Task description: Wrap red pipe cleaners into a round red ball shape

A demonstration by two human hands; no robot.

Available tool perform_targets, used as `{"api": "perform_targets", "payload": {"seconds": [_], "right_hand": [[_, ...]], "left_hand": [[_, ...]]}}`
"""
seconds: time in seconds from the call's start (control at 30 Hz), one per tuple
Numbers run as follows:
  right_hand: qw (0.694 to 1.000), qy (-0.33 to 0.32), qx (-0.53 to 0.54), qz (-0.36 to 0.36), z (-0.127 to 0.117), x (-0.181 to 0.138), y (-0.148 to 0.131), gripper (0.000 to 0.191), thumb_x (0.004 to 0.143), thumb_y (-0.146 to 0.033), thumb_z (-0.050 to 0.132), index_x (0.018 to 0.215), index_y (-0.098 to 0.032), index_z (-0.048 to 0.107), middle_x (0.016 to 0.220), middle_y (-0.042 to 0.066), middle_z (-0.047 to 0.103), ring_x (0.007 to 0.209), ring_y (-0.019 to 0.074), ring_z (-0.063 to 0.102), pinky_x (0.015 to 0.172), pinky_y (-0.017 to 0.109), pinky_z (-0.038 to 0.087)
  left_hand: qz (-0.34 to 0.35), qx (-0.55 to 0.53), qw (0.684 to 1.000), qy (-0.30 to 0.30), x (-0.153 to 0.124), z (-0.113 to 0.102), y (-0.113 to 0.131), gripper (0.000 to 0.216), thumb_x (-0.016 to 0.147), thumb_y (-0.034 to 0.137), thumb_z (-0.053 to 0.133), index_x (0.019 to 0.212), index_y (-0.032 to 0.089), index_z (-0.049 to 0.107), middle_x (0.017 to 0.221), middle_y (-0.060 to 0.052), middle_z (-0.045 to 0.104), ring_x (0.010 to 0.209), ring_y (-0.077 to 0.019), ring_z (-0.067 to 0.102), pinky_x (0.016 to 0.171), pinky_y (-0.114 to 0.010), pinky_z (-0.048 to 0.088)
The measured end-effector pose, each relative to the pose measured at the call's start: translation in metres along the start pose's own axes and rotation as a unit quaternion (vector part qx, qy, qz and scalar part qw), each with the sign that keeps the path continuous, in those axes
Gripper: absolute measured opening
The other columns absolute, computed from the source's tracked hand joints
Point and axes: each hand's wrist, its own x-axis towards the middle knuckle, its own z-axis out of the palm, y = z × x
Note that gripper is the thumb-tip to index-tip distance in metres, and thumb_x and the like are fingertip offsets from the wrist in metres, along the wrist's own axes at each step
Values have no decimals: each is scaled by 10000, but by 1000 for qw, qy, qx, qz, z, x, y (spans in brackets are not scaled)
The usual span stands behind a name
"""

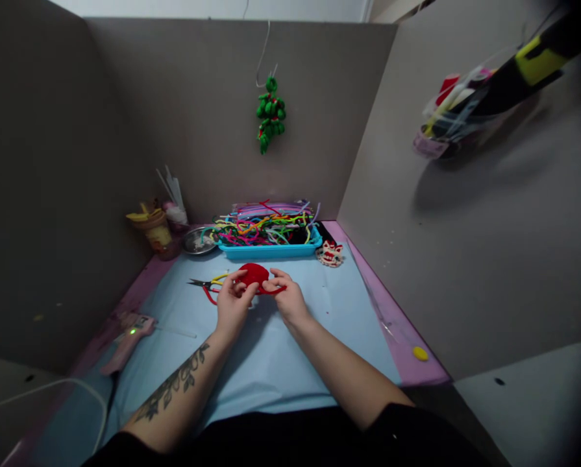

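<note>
Red fuzzy piece (255,274) held over the bench (314,357), between the hands. Left hand (234,295) pinches its edge; right hand (286,295) grasps a red strand (273,291). Fingers mask the junction, so I can't confirm the two are joined. Step, I judge: working strand against piece; next move calls for a steady left pinch. Count: one pair of scissors (201,283) left of the left hand, one glue gun (130,337) nearer me, one blue tray (271,251) beyond both hands.

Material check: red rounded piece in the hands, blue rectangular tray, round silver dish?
Red rounded piece: perhaps felt or chenille, matte; no glints.
Blue rectangular tray: probably moulded plastic, smooth; even colour along its front.
Round silver dish: likely metal, shiny; grey sheen on its rim.
</note>
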Motion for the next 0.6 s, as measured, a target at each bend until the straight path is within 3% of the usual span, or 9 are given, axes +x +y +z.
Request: {"api": "perform_targets", "payload": {"seconds": [0.2, 0.37, 0.47, 0.6], "right_hand": [[991, -15, 115, 66, 2, 3, 3, 184, 553, -330, 760, 579, -169, 675, 1239, 98, 574, 1131, 275, 534, 1054, 435, 299], [970, -42, 217, 99, 5, 3, 3, 153, 516, -250, 753, 515, -173, 621, 1094, 68, 663, 1005, 234, 595, 948, 376, 416], [954, -76, 265, 119, 8, 2, 0, 135, 531, -229, 748, 629, -177, 671, 931, 45, 706, 865, 203, 625, 839, 337, 473], [944, -88, 289, 134, 9, 1, -1, 244, 533, -247, 772, 757, -182, 701, 778, 27, 714, 782, 203, 638, 774, 338, 499]], "left_hand": [[-6, -6, 1000, -15, 1, -1, -2, 420, 650, 298, 735, 1016, 178, 570, 553, 69, 515, 411, -58, 442, 408, -168, 352], [-13, 2, 999, -32, 2, -2, -3, 410, 672, 313, 725, 1016, 175, 550, 557, 72, 508, 400, -56, 436, 405, -172, 348], [-21, -8, 999, -39, 0, 0, -1, 414, 677, 328, 725, 1016, 174, 546, 542, 78, 500, 402, -53, 435, 416, -167, 342], [-49, -50, 997, -41, 2, 1, -1, 468, 678, 382, 719, 1052, 181, 524, 486, 86, 500, 386, -63, 454, 415, -163, 320]]}}
